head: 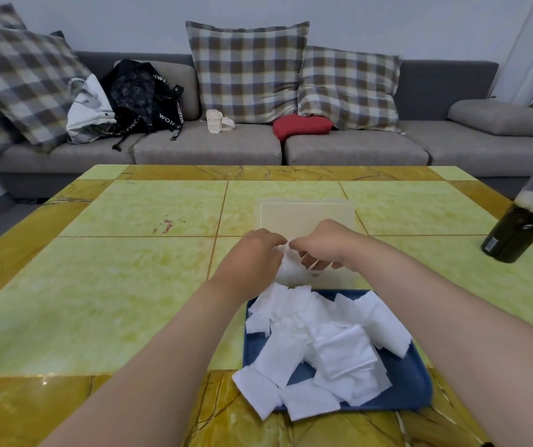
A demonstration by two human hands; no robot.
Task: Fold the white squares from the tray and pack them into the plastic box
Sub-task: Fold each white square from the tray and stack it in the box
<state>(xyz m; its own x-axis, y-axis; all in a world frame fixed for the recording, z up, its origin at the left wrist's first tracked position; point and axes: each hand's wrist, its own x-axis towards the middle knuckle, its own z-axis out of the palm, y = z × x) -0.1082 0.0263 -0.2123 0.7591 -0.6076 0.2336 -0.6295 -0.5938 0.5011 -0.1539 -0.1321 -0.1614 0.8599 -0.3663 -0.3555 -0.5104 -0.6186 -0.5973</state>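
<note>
Table (129, 285): white square (288, 270) between both grips (255, 253) (320, 243)

The left hand (252, 253) and right hand (320, 241) are bare, with both forearms (162, 350) uncovered right to the frame's lower edge.

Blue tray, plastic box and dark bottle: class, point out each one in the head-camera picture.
blue tray (415, 379): head view, bare floor near its right rim.
plastic box (307, 216): head view, its translucent far wall.
dark bottle (516, 232): head view, middle of its dark body.
</note>
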